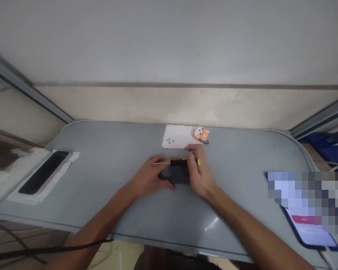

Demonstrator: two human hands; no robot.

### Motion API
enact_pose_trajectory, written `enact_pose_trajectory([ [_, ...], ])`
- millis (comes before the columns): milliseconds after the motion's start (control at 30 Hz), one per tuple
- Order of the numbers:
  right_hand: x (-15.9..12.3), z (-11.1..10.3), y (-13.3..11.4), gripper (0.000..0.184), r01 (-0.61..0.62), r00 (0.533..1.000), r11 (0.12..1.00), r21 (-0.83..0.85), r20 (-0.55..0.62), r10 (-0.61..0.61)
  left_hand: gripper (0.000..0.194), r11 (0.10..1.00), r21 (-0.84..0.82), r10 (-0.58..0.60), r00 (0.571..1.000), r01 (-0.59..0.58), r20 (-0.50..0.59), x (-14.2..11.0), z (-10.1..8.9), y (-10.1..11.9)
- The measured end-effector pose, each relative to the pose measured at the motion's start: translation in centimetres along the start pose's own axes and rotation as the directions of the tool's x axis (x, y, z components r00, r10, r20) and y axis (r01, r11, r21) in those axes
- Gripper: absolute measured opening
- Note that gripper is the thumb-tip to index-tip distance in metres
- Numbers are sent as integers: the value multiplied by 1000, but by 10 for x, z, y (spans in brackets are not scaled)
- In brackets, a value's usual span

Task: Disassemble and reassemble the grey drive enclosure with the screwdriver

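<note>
My right hand is closed round the black and yellow handle of a screwdriver. The screwdriver lies level, its thin metal shaft pointing left over the fingers of my left hand. Beneath it, a dark flat rectangular object rests on the grey table. My left thumb and fingers grip the left end of this object, and the heel of my right hand is at its right end. The object's kind cannot be made out. Beyond the hands, white paper carries several tiny dark pieces, perhaps screws.
An orange and white animal-faced case with a black loop sits on the paper's right edge. At left a black phone-shaped panel lies on white sheets. A lit phone with a cable is at right. A wall closes off the back.
</note>
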State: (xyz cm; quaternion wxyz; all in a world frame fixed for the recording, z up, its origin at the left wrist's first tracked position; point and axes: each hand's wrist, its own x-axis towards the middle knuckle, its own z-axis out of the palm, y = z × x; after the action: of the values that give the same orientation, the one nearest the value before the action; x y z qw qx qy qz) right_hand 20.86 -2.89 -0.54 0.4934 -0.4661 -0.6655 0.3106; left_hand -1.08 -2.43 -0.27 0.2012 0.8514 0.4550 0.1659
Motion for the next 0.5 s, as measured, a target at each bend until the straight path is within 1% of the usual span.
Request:
enact_pose_trajectory([
  [167, 1, -3, -3, 36, 68, 996, 990, -124, 64, -61, 81, 999, -11, 37, 999, -38, -32, 2, 3, 1],
  [233, 1, -5, -3, 37, 59, 996, 990, -128, 80, -49, 83, 998, -28, 56, 998, -57, -32, 4, 4, 3],
  [300, 3, -6, -3, 36, 31, 998, 995, -98, 61, -25, 86, 997, -53, 52, 998, -53, -18, 6, 4, 6],
  [367, 6, -8, -3, 36, -32, 999, 999, -30, 3, 32, 89, 996, -81, 29, 1000, -30, -10, 7, 4, 9],
  [400, 9, -9, -5, 37, -82, 996, 996, 22, -37, 83, 90, 995, -94, 15, 1000, -16, -13, 6, 3, 10],
  [433, 12, -11, -6, 39, -140, 986, 987, 79, -81, 146, 89, 994, -106, 1, 1000, -3, -21, 6, 3, 11],
  [500, 19, -15, -10, 41, -248, 947, 950, 189, -160, 279, 83, 992, -128, -15, 999, 10, -38, 4, 1, 13],
])
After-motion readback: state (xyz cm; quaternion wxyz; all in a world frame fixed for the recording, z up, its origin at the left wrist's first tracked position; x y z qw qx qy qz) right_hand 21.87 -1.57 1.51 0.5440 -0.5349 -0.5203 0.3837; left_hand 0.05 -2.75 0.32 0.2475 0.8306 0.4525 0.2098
